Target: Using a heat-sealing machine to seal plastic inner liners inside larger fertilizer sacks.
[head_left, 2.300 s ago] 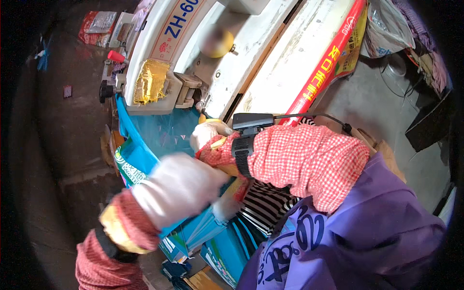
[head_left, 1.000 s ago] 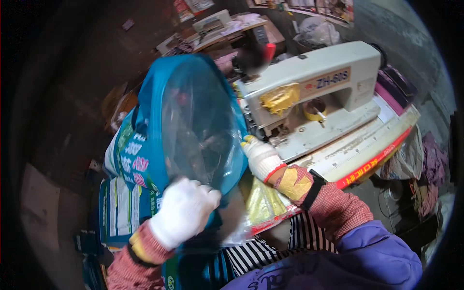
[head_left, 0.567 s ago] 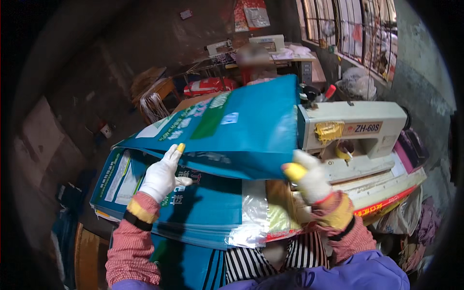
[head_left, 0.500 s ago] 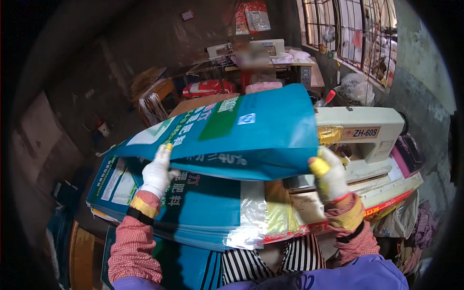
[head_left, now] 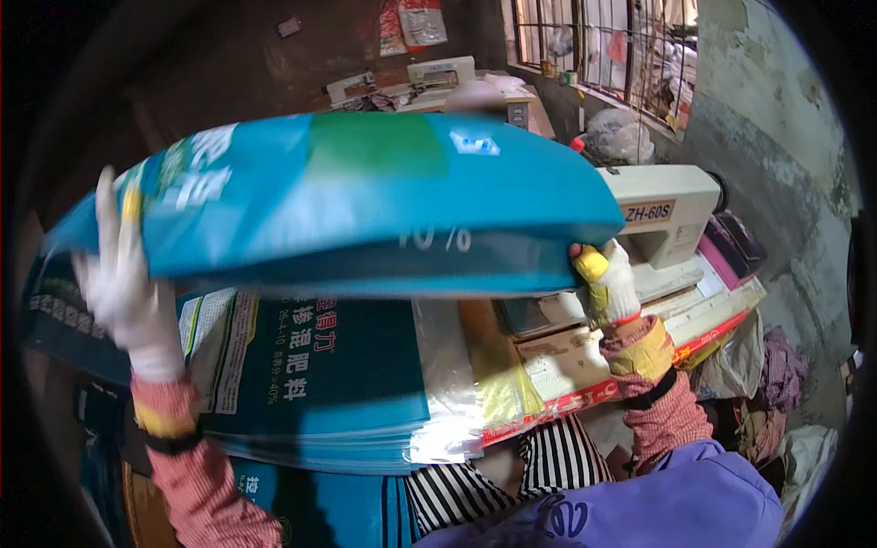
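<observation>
A blue-green woven plastic sack (head_left: 365, 201) with a green panel and white print is stretched in the air before me, bulging along its length. At its right corner my right hand (head_left: 607, 281), in a white glove with yellow-wrapped fingers, pinches the sack's edge. My left hand (head_left: 132, 288), also gloved, lies against the sack's left part, fingers stretched upward and thumb apart. Below is a stack of similar flat sacks (head_left: 356, 365), with clear film ends (head_left: 443, 365) toward the right. Past my right hand stands a white sewing machine (head_left: 662, 196).
The machine's table (head_left: 566, 370) has a red strip along its front edge. A purple-and-black box (head_left: 731, 247) sits right of the machine. Bundled plastic (head_left: 617, 137) lies below the barred window (head_left: 612, 55). Farther back are other sewing machines (head_left: 443, 71) and a person's blurred head (head_left: 475, 97).
My left hand has moved far left along the sack, its fingers still extended. The sack now spreads wider and bulges. My right hand keeps its corner, and the view has shifted.
</observation>
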A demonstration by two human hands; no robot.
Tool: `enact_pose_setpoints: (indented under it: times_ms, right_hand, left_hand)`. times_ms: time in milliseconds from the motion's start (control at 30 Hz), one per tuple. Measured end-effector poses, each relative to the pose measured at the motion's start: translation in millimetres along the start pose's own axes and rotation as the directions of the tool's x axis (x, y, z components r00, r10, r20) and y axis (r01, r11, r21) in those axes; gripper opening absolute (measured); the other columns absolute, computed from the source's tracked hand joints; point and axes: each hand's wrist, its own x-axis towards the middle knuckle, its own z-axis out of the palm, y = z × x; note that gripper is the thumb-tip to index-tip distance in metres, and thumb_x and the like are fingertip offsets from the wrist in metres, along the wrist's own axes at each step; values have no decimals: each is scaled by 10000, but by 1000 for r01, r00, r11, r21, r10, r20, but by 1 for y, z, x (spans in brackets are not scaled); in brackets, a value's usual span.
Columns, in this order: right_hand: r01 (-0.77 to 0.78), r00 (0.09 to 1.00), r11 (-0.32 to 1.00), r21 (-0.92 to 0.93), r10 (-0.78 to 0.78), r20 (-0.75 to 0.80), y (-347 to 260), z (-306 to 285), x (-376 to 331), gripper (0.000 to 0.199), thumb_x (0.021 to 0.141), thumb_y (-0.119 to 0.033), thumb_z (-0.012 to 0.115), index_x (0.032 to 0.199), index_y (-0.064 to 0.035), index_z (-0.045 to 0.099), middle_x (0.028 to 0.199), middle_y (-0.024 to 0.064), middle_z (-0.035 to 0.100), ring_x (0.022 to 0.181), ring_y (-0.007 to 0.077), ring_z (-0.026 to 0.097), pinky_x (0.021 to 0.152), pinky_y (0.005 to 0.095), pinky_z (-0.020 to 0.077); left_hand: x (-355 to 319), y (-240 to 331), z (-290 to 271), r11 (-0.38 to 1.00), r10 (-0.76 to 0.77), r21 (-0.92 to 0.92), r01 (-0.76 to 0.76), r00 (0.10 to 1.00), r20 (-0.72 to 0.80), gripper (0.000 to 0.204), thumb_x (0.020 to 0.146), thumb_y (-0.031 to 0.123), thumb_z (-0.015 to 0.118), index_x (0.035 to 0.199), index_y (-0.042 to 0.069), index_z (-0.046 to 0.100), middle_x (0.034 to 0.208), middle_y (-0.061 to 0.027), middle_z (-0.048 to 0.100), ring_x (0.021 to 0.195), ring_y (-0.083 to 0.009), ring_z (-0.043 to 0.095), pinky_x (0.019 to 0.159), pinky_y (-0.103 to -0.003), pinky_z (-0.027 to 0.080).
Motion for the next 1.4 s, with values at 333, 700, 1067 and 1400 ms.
enact_pose_setpoints:
  times_ms: [333,700,1067,1400]
  right_hand:
    - [-466,777,882,-75,447,444,127,10,-48,340,768,104,542,1079,-23,600,929,15,634,798,103,544,711,244,457]
    - [384,97,872,-304,289,952,-12,102,-150,284,801,-210,594,1059,-91,587,1048,106,616,898,231,602,781,305,477]
    - [315,339,949,-8,-104,935,89,140,-135,265,861,-218,476,1092,-127,567,1240,82,496,1127,208,454,960,337,348]
    - [320,168,943,93,-153,974,82,149,-185,270,853,-212,480,1098,-137,565,1167,88,521,1048,218,481,899,331,375]
  left_hand:
    - [-304,70,-49,988,-17,-39,148,362,932,486,813,97,502,1290,167,438,920,-135,626,580,-301,582,522,-401,469]
    - [-367,-82,-29,228,-273,105,968,-41,961,375,921,211,426,1225,-2,478,1315,-180,425,1014,-285,542,883,-350,429]
    - [-255,141,-225,556,-244,-69,829,242,939,494,752,253,626,1167,22,487,1344,-245,320,1217,-395,332,1020,-475,255]
    - [-303,137,-236,324,8,-249,912,261,965,549,624,-163,503,1154,-26,459,817,-255,541,724,-383,513,643,-417,389]
